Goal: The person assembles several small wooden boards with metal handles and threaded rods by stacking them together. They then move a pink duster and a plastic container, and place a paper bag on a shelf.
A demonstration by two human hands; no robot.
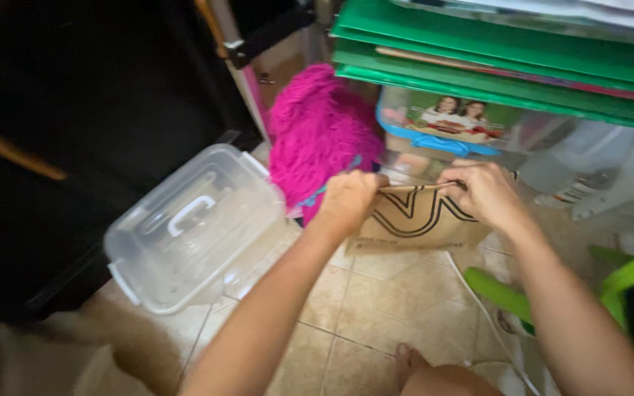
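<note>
Hands, left hand and right hand, gripping brown paper bag rim.

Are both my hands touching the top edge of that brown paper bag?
Touching. The head view shows the left hand and right hand each gripping the brown paper bag along its top edge.

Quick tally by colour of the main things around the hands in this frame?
Brown: 1, the paper bag gripped at its top edge by the left hand and right hand
Pink: 1, the fluffy bundle
Clear: 1, the lidded plastic box
Green: 1, the stack of folders
Total: 4
</note>
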